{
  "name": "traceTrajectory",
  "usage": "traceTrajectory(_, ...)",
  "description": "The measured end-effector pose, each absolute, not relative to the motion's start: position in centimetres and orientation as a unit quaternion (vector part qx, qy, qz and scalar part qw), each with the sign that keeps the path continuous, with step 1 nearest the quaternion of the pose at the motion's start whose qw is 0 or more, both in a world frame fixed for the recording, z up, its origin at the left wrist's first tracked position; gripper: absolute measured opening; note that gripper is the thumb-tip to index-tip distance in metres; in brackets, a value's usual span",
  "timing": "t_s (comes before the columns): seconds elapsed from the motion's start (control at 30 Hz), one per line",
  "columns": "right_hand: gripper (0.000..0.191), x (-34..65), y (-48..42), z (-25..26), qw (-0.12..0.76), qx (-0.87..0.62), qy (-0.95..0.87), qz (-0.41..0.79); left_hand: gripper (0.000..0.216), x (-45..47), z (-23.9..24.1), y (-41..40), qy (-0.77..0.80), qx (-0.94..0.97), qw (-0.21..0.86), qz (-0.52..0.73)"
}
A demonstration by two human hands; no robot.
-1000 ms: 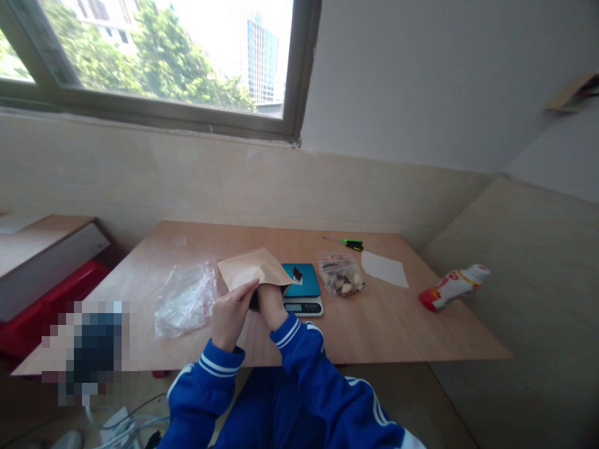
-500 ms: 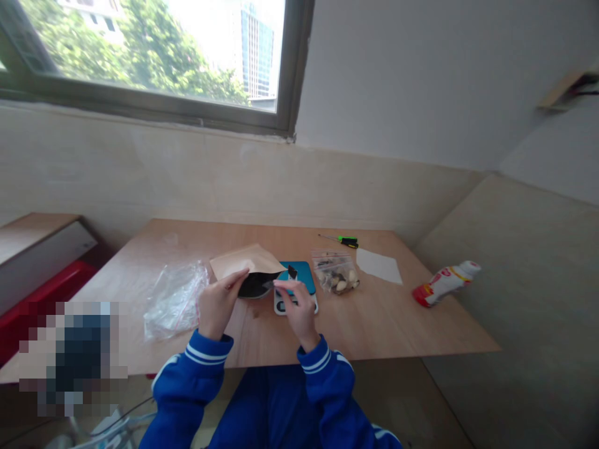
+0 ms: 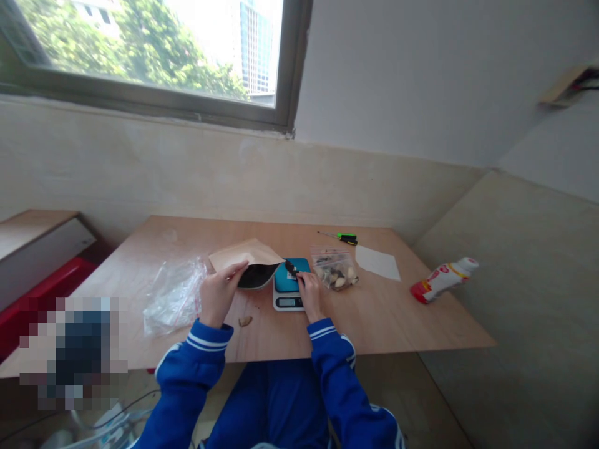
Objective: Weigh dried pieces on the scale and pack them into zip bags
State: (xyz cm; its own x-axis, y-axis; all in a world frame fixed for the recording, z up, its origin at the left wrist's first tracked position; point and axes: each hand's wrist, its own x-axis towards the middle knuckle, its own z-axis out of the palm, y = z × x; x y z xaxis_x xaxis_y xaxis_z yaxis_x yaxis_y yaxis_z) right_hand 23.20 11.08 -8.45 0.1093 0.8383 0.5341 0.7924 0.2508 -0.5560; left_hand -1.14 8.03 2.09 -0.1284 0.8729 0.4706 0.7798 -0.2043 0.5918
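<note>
A brown paper pouch (image 3: 246, 255) lies on the wooden table (image 3: 397, 318) with its dark mouth open towards me. My left hand (image 3: 219, 298) pinches the pouch's near edge and holds the mouth open. My right hand (image 3: 309, 293) rests at the right side of a small blue kitchen scale (image 3: 290, 287), fingers closed by a small dark piece (image 3: 291, 267) on the pan. Whether they grip it I cannot make out. A small tan bit (image 3: 244, 320) lies on the table just in front of the pouch.
A crumpled clear zip bag (image 3: 173, 296) lies left of my hands. A clear bag of mixed pieces (image 3: 334, 271), a white sheet (image 3: 377, 263) and a green-handled screwdriver (image 3: 344, 237) lie right of the scale. A red-and-white bottle (image 3: 442, 280) lies at the table's right edge.
My right hand came out of the pouch and moved right to the scale's pan. A tan bit now lies on the table in front of the pouch. My left hand kept hold of the pouch.
</note>
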Motion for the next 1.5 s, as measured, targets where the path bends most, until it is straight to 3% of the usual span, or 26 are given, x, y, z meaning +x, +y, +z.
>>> traceTrajectory(0.17, 0.021, 18.9, 7.1, -6.7, 0.404, -0.552, -0.727, 0.064, 0.019, -1.5, 2.0, 8.3, 0.621, 0.655, 0.068, 0.426)
traceTrajectory(0.27, 0.018, 15.3, 4.9, -6.3, 0.275, -0.455, -0.84, 0.109, 0.019, -1.5, 2.0, 8.3, 0.618, 0.654, 0.075, 0.43)
traceTrajectory(0.37, 0.019, 13.1, 4.2, -6.7, 0.164, -0.468, -0.865, 0.075, 0.019, -1.6, 2.0, 8.1, 0.617, 0.653, 0.081, 0.432)
traceTrajectory(0.5, 0.014, 12.9, 4.4, -7.1, 0.121, -0.49, -0.861, 0.058, 0.018, -1.8, 2.0, 8.0, 0.614, 0.653, 0.084, 0.436)
traceTrajectory(0.87, 0.012, 15.8, 5.5, -6.0, 0.181, -0.497, -0.839, 0.129, 0.018, -1.7, 2.0, 8.0, 0.626, 0.645, 0.07, 0.433)
traceTrajectory(1.0, 0.03, 14.8, 4.8, -6.5, 0.159, -0.436, -0.877, 0.125, 0.018, -1.6, 2.0, 7.9, 0.63, 0.647, 0.065, 0.424)
traceTrajectory(1.17, 0.019, 13.5, 4.2, -6.9, 0.122, -0.421, -0.893, 0.101, 0.018, -1.7, 2.0, 7.9, 0.632, 0.648, 0.068, 0.419)
traceTrajectory(1.37, 0.018, 16.4, 5.9, -5.9, 0.251, -0.462, -0.839, 0.14, 0.019, -2.0, 1.9, 7.9, 0.634, 0.64, 0.08, 0.426)
traceTrajectory(1.5, 0.018, 20.4, 9.0, -5.5, 0.304, -0.572, -0.757, 0.087, 0.02, -2.0, 1.9, 8.0, 0.638, 0.634, 0.082, 0.429)
